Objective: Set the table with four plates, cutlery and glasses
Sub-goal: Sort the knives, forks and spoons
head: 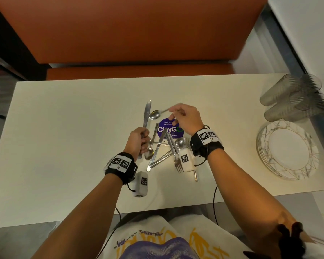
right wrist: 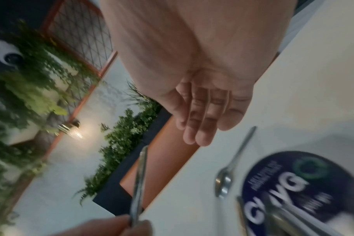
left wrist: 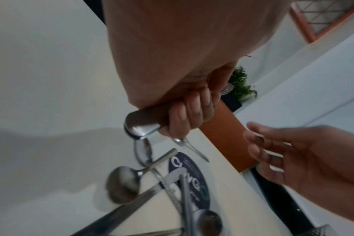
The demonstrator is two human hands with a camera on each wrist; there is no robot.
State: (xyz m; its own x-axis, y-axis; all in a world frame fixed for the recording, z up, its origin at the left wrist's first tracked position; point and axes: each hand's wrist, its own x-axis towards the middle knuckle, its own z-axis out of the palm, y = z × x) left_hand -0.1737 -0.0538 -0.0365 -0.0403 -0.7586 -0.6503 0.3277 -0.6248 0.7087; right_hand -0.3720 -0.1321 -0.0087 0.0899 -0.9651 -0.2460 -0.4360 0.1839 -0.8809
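Observation:
My left hand (head: 139, 140) grips a table knife (head: 146, 114) by its handle, blade pointing away from me above the table. In the left wrist view the fingers (left wrist: 192, 111) curl round the knife's handle (left wrist: 144, 123). My right hand (head: 176, 114) hovers over the handle end of a spoon (head: 155, 114) lying on the table. Its fingers (right wrist: 200, 127) are straight and hold nothing; the spoon (right wrist: 230, 166) lies just apart from them. A pile of forks, spoons and knives (head: 163, 150) lies crossed between my wrists. A stack of plates (head: 288, 152) and several glasses (head: 295, 98) stand at the right.
The white table (head: 64, 128) carries a round purple sticker (head: 169, 129) under the cutlery pile. An orange bench (head: 138, 34) runs along the far side. The plates and glasses sit close to the right edge, by a wall.

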